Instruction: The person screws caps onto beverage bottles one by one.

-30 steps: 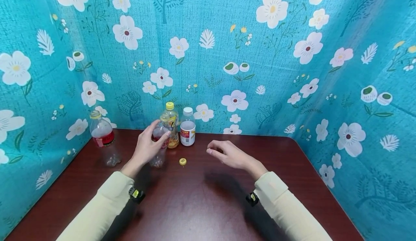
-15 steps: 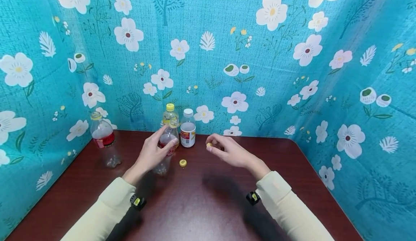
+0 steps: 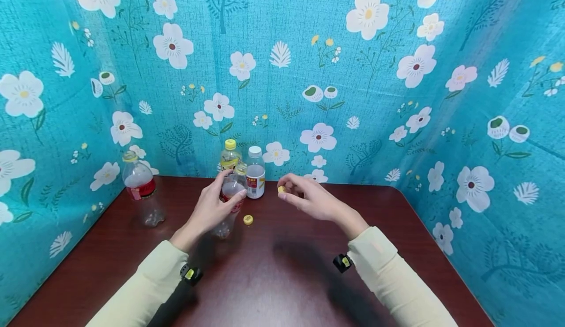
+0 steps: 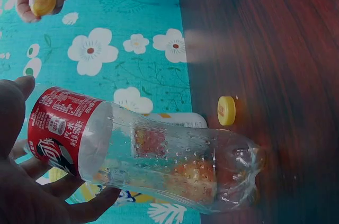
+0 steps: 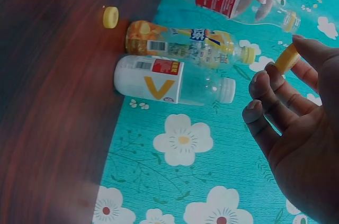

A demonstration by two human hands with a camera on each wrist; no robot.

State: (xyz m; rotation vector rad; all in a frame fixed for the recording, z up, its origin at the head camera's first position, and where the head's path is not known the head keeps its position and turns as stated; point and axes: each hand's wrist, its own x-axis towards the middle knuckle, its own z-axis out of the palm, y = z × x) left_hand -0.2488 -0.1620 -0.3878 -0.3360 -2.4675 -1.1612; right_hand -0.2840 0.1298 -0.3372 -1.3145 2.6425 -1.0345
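Note:
My left hand (image 3: 212, 207) grips a clear plastic soda bottle (image 4: 159, 155) with a red label, fingers and thumb curled round its upper part. The bottle leans slightly to the right; its mouth has no cap on it, and only a yellow ring (image 5: 290, 21) shows at the neck. Between thumb and fingers, my right hand (image 3: 315, 200) pinches a yellow bottle cap (image 5: 287, 58), held in the air to the right of the bottle's mouth. A second yellow cap (image 3: 248, 220) lies on the table just right of the held bottle. I cannot tell whether the bottle's base touches the table.
Behind the held bottle stand a yellow-capped drink bottle (image 3: 230, 156) and a white-capped bottle (image 3: 255, 177). Another red-labelled soda bottle (image 3: 140, 187) stands at the left. A floral turquoise curtain (image 3: 282, 72) borders the dark wooden table (image 3: 273, 278) at the back and sides.
My left hand has brought the soda bottle to the right and slightly nearer, tilting it. My right hand has turned, so its yellow cap, hidden at first, now shows.

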